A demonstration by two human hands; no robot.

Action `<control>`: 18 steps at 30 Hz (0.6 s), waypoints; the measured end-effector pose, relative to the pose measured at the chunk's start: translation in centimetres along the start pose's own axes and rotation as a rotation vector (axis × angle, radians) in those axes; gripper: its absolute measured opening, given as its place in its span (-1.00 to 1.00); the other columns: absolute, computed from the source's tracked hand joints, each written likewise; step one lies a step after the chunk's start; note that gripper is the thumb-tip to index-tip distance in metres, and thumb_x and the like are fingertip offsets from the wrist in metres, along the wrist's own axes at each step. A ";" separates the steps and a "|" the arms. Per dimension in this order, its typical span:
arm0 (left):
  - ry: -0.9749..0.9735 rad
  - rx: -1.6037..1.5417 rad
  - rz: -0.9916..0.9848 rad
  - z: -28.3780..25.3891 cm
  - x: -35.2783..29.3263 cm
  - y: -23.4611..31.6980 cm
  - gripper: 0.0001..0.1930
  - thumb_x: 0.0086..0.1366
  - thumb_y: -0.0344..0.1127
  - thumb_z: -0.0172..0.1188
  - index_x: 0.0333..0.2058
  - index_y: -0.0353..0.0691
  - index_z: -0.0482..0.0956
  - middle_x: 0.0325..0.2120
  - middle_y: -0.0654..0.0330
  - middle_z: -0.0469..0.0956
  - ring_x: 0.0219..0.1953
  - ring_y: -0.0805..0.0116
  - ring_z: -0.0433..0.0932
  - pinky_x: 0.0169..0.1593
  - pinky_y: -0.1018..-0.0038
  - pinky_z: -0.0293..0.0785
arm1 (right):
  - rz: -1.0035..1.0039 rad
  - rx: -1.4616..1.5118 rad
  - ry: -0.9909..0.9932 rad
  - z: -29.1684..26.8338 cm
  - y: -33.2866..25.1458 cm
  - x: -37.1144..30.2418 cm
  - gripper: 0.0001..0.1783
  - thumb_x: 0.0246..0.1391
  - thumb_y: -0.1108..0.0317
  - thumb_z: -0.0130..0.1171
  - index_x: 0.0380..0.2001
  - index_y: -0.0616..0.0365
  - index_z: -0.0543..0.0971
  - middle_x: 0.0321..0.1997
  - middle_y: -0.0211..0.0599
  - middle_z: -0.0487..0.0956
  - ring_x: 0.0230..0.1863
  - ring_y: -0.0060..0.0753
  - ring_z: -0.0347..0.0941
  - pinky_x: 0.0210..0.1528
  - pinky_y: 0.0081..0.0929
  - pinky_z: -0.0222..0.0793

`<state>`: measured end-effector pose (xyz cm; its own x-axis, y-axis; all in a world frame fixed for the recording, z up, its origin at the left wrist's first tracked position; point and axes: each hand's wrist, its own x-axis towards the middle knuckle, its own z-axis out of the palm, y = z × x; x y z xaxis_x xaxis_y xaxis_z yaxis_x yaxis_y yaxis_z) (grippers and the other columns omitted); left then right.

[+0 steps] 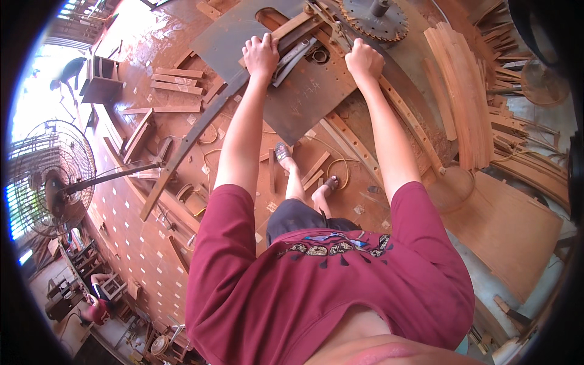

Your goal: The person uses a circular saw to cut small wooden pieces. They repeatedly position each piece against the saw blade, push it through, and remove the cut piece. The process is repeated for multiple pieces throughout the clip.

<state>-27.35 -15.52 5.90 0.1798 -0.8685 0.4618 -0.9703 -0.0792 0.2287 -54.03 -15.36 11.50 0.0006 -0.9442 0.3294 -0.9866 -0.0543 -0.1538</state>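
Observation:
Both my arms reach forward over a grey metal machine table (pixel 313 106). My left hand (pixel 261 56) is closed over the near-left end of a wooden bar (pixel 297 29), part of a jig fitted with metal clamps. A pair of wrenches (pixel 295 62) and a metal ring (pixel 319 56) lie between my hands. My right hand (pixel 365 61) is in a fist beside the clamp hardware (pixel 338 35); what its fingers hold is hidden. Beyond that hand is a round toothed saw blade (pixel 380 19). A long wooden strip with holes (pixel 413 128) runs back below my right wrist.
Curved planks (pixel 465 97) are stacked at the right, near a plywood sheet (pixel 505 225). A large fan (pixel 58 176) stands at the left. Offcuts (pixel 176 82) and cords (pixel 337 173) litter the dusty floor. A person in red (pixel 97 311) works at the lower left.

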 end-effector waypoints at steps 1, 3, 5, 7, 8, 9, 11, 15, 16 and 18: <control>0.007 -0.018 -0.004 -0.7 -0.7 0.9 -0.62 0.37 0.07 0.10 -0.04 -0.02 0.61 -0.21 0.08 0.56 -0.05 0.06 0.50 0.03 0.15 0.39 | 0.018 -0.008 -0.004 -0.5 0.6 -0.6 -0.84 -0.02 0.36 0.06 -0.39 0.15 0.58 -0.43 -0.02 0.69 -0.36 0.02 0.68 -0.31 -0.08 0.59; 0.012 -0.042 -0.032 -1.5 -2.3 2.3 -0.56 0.33 0.16 0.14 -0.06 -0.05 0.63 -0.20 0.09 0.56 -0.05 0.07 0.50 0.03 0.16 0.39 | 0.012 -0.021 -0.018 -1.4 1.8 -2.2 -0.85 -0.02 0.36 0.06 -0.40 0.15 0.58 -0.44 -0.02 0.68 -0.36 0.03 0.68 -0.31 -0.07 0.59; 0.010 -0.047 -0.045 -2.1 -4.0 4.0 -0.55 0.31 0.17 0.16 -0.08 -0.06 0.65 -0.21 0.09 0.56 -0.06 0.08 0.49 0.02 0.17 0.39 | 0.010 -0.025 -0.023 -2.2 3.7 -3.7 -0.86 -0.01 0.36 0.07 -0.39 0.12 0.57 -0.44 0.00 0.67 -0.35 0.04 0.67 -0.29 -0.05 0.59; 0.016 -0.065 -0.045 -2.5 -6.1 5.8 -0.56 0.30 0.17 0.17 -0.08 -0.04 0.65 -0.24 0.10 0.56 -0.08 0.09 0.49 0.01 0.18 0.39 | 0.023 -0.036 -0.048 -2.7 5.8 -5.3 -0.86 0.00 0.37 0.06 -0.38 0.12 0.57 -0.42 0.00 0.68 -0.34 0.05 0.67 -0.27 -0.03 0.58; 0.043 -0.084 -0.037 -2.7 -7.1 6.5 -0.59 0.31 0.14 0.18 -0.10 -0.02 0.65 -0.26 0.12 0.55 -0.10 0.10 0.49 -0.01 0.19 0.39 | 0.032 -0.042 -0.062 -3.1 6.7 -6.2 -0.86 0.00 0.37 0.05 -0.38 0.12 0.57 -0.41 0.01 0.68 -0.33 0.06 0.67 -0.27 -0.03 0.58; 0.043 -0.090 -0.038 -2.9 -8.1 7.2 -0.61 0.31 0.13 0.18 -0.11 -0.02 0.65 -0.27 0.13 0.54 -0.11 0.11 0.49 -0.02 0.19 0.39 | 0.038 -0.029 -0.069 -3.4 7.5 -7.0 -0.86 0.03 0.38 0.04 -0.36 0.12 0.57 -0.39 -0.02 0.68 -0.29 0.06 0.66 -0.23 -0.01 0.57; 0.040 -0.104 -0.045 -3.4 -10.2 8.8 -0.64 0.31 0.09 0.19 -0.13 -0.03 0.64 -0.29 0.15 0.53 -0.14 0.12 0.49 -0.04 0.19 0.39 | 0.056 -0.036 -0.079 -4.3 8.9 -8.7 -0.87 0.03 0.38 0.06 -0.37 0.13 0.56 -0.39 -0.04 0.68 -0.29 0.06 0.66 -0.23 -0.01 0.56; 0.042 -0.117 -0.031 -4.2 -13.7 12.3 -0.64 0.32 0.07 0.18 -0.14 -0.09 0.62 -0.29 0.15 0.50 -0.13 0.15 0.45 -0.04 0.21 0.34 | 0.042 -0.024 -0.074 -5.6 12.9 -12.0 -0.88 0.05 0.38 0.08 -0.36 0.15 0.55 -0.34 -0.08 0.68 -0.25 0.05 0.64 -0.20 -0.03 0.53; 0.035 -0.121 -0.036 -4.5 -14.6 13.2 -0.64 0.32 0.06 0.18 -0.15 -0.09 0.61 -0.30 0.15 0.50 -0.14 0.15 0.45 -0.04 0.21 0.34 | 0.058 -0.008 -0.089 -5.9 13.9 -12.7 -0.86 0.05 0.38 0.08 -0.33 0.14 0.55 -0.27 -0.09 0.67 -0.22 0.07 0.62 -0.18 -0.01 0.52; 0.020 -0.126 -0.047 -5.0 -16.2 14.9 -0.64 0.32 0.06 0.17 -0.15 -0.10 0.60 -0.30 0.16 0.49 -0.14 0.15 0.44 -0.05 0.21 0.34 | 0.088 0.026 -0.121 -6.5 15.7 -14.1 -0.82 0.05 0.37 0.06 -0.26 0.13 0.55 -0.14 -0.10 0.65 -0.16 0.10 0.60 -0.15 0.03 0.49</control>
<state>-43.93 -0.15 6.15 0.2290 -0.8552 0.4649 -0.9327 -0.0562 0.3562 -70.55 -0.74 10.52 -0.0646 -0.9778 0.1995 -0.9791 0.0235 -0.2019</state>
